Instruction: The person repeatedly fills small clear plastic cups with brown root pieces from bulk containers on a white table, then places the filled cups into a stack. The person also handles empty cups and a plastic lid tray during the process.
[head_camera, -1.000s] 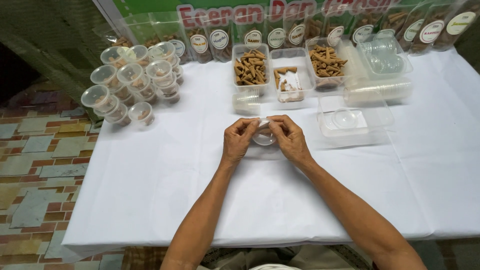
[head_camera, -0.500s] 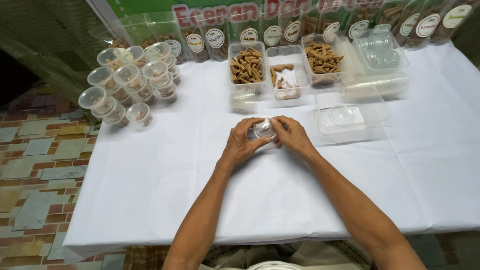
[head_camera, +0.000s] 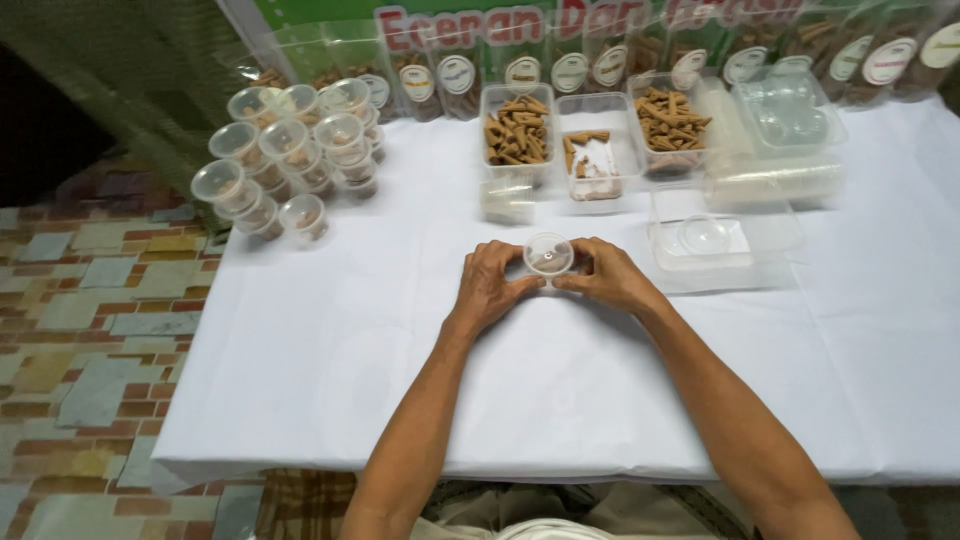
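A small round clear plastic cup with its lid (head_camera: 548, 254) sits between both my hands near the middle of the white table (head_camera: 330, 360). My left hand (head_camera: 490, 287) grips its left side with thumb and fingers. My right hand (head_camera: 606, 277) presses on its right side. Something small and brown shows through the lid.
A stack of lidded clear cups (head_camera: 285, 160) stands at the back left. Three clear tubs with brown cone-shaped pieces (head_camera: 518, 132) line the back centre. Clear trays and lids (head_camera: 715, 240) lie at the right. Labelled pouches (head_camera: 570, 60) stand along the back edge. Tiled floor lies left.
Both hands have stayed on the small cup, which now sits flat with its lid facing up. The view has shifted slightly.
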